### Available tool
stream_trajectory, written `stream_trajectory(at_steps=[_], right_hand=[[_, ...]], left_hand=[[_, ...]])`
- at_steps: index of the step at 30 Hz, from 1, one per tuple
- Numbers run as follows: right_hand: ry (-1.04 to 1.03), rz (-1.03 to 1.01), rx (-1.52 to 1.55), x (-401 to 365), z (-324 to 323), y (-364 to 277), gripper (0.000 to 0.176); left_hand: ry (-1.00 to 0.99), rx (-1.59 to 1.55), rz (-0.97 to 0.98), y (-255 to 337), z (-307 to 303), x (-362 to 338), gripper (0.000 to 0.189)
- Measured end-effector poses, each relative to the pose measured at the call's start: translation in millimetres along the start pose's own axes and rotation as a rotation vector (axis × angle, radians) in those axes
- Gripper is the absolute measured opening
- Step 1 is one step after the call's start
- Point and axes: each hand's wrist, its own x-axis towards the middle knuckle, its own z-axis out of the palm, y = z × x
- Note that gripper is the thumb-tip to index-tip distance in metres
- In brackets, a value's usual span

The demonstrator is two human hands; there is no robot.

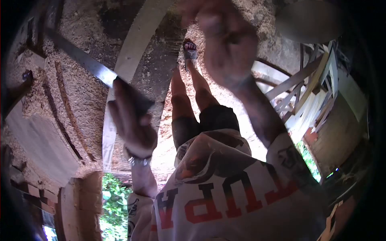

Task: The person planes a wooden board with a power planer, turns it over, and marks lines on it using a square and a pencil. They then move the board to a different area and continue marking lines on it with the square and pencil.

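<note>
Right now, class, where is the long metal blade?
On the left of the head view: the long metal blade, gripped in the left hand, slants up-left over the sawdust, its lower end at the curved pale plank.

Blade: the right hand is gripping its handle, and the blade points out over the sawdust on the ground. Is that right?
Not quite. The left hand grips the handle of the blade. The right hand is raised and blurred, with nothing visible in it. The blade does point out over the sawdust, as the head view shows.
</note>
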Motion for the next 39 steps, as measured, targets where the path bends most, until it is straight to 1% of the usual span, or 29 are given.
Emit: stream_trajectory(at_steps=[1,3,4,5,6,8,9,12,14,16,17,18,19,20,22,23,26,27,28,30,31,33,34,36,37,39], right_hand=[[-0.034,0.292,0.05,-31.7,2.9,-10.4,0.02],[-0.347,0.805,0.082,-66.3,1.0,-25.2,0.038],[-0.36,0.725,0.114,-79.8,5.6,-21.1,0.039],[-0.323,0.733,0.111,-95.0,11.2,-22.6,0.035],[-0.284,0.747,0.106,-107.3,13.1,-24.0,0.032],[-0.34,0.803,0.128,-117.7,9.1,-15.2,0.028],[-0.367,0.83,0.142,-121.8,8.3,-10.7,0.026],[-0.378,0.871,0.24,-126.7,7.9,14.1,0.021],[-0.312,0.68,0.131,-123.7,15.0,34.0,0.022],[-0.251,0.498,0.035,-121.8,24.0,44.2,0.023],[-0.305,0.579,0.045,-107.5,20.2,40.4,0.023],[-0.355,0.709,0.101,-85.2,17.0,24.5,0.02],[-0.41,0.741,0.033,-79.6,17.7,28.0,0.031],[-0.463,0.772,-0.04,-76.6,19.5,33.7,0.043],[-0.474,0.745,0.05,-74.0,20.2,38.6,0.05],[-0.479,0.731,0.091,-73.7,19.4,41.1,0.053],[-0.575,0.72,0.189,-69.7,10.6,51.2,0.054],[-0.515,0.853,0.225,-70.0,7.1,49.8,0.058],[-0.451,0.984,0.261,-71.6,2.3,44.6,0.062],[-0.311,1.103,0.283,-69.7,-5.3,38.9,0.073],[-0.237,1.09,0.268,-64.3,-8.4,37.5,0.078],[-0.192,1.091,0.251,-56.1,-16.0,35.6,0.085],[-0.17,1.092,0.243,-51.9,-19.8,34.6,0.088],[-0.224,1.031,0.146,-52.9,-28.9,37.1,0.087],[-0.231,1.025,0.1,-49.1,-29.7,33.7,0.082],[-0.211,0.829,0.176,-53.4,-30.1,32.0,0.078]], left_hand=[[-0.008,0.09,-0.021,-1.4,17.2,-5.7,0.06],[-0.098,0.199,-0.185,0.6,43.6,-15.7,0.064],[-0.163,0.201,-0.307,3.3,52.0,-21.1,0.062],[-0.113,0.231,-0.239,4.5,61.5,-17.9,0.061],[-0.113,0.272,-0.214,4.0,66.6,-18.4,0.061],[-0.11,0.359,-0.17,3.1,74.6,-24.1,0.061],[-0.088,0.356,-0.198,0.2,79.3,-26.9,0.058],[-0.089,0.627,-0.132,2.6,77.4,-14.1,0.057],[-0.008,0.715,-0.023,-5.8,75.2,3.5,0.059],[0.033,0.625,0.057,-19.2,71.2,20.3,0.058],[0.021,0.574,0.073,-25.9,68.4,24.7,0.057],[0.014,0.522,0.093,-32.3,65.8,29.6,0.058],[0.03,0.445,0.131,-36.0,63.2,35.0,0.056],[-0.003,0.415,0.119,-33.4,56.2,40.9,0.055],[-0.067,0.342,0.1,-29.1,47.3,49.1,0.054],[-0.004,0.249,0.132,-36.3,50.5,47.4,0.052],[-0.008,0.372,0.254,-43.1,51.3,44.2,0.052],[0.014,0.335,0.25,-45.7,53.5,42.6,0.053],[0.015,0.357,0.254,-46.3,54.3,43.0,0.049],[0.012,0.405,0.265,-46.9,54.2,44.5,0.042],[0.008,0.427,0.288,-48.9,53.8,44.1,0.045],[-0.004,0.469,0.336,-53.8,53.8,40.9,0.053],[0.009,0.439,0.324,-52.3,54.9,42.2,0.052],[0.026,0.377,0.297,-47.5,57.5,44.4,0.049],[0.022,0.4,0.293,-47.5,57.5,43.5,0.047],[0.034,0.385,0.284,-47.1,59.0,43.5,0.046]])
